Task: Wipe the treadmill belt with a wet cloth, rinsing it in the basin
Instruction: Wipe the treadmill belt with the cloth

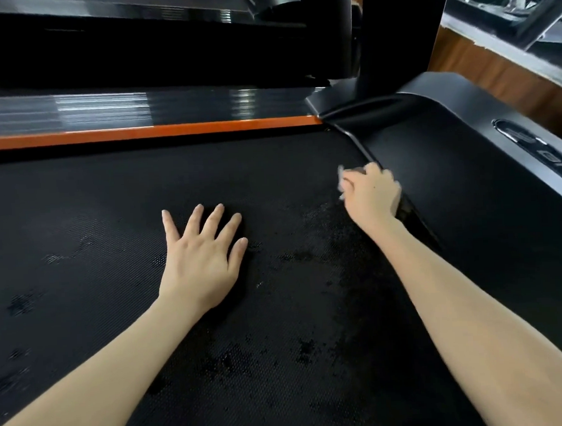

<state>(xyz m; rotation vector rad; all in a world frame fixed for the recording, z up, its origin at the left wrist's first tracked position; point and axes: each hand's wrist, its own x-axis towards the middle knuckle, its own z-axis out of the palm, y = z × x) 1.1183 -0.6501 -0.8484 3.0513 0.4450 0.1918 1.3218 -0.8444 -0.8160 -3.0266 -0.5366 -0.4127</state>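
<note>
The treadmill belt (79, 239) fills most of the view, a black surface with a fine dimpled texture. Its long axis runs across the frame from left to right, and its right end goes under the black motor cover (450, 171).

The left hand (200, 256) lies palm down on the middle of the belt, fingers straight and spread, pointing away from the person. It holds nothing.

The right hand (371, 195) is further out, at the belt's right end, just beside the slanted edge of the motor cover. Its fingers are curled tightly around a white cloth (341, 174), which is bunched up inside the fist. Only small pale scraps show at the left side of the knuckles, so the cloth's own long axis cannot be told. The hand is slightly blurred.

Darker wet patches (323, 243) mark the belt below and left of the right hand, with smaller spots scattered nearer the person.

Along the far side of the belt runs an orange strip (138, 134), with a glossy side rail (137, 109) behind it. A black upright post (397, 27) rises from the corner by the motor cover.
</note>
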